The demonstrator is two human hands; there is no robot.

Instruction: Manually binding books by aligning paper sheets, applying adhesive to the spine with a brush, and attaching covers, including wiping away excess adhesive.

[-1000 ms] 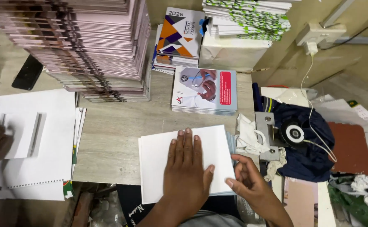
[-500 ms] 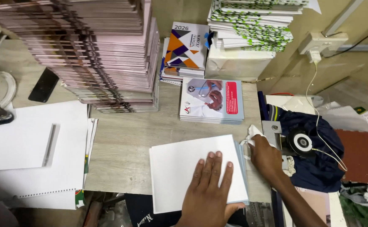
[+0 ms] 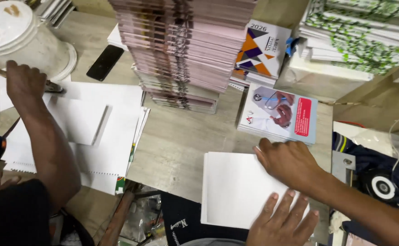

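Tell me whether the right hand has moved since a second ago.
Yes. The right hand has shifted from the white stack's near right corner up to its far edge, close to the red-and-white booklet pile.

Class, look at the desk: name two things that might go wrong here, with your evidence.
1. The white paper stack under both hands, left hand and right hand, overhangs the table edge; it may slide off.
2. The tall pile of booklets looks uneven; a knock might topple it.

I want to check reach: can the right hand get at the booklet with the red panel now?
Probably yes: the right hand rests on the white stack just beside the booklet, with nothing between them.
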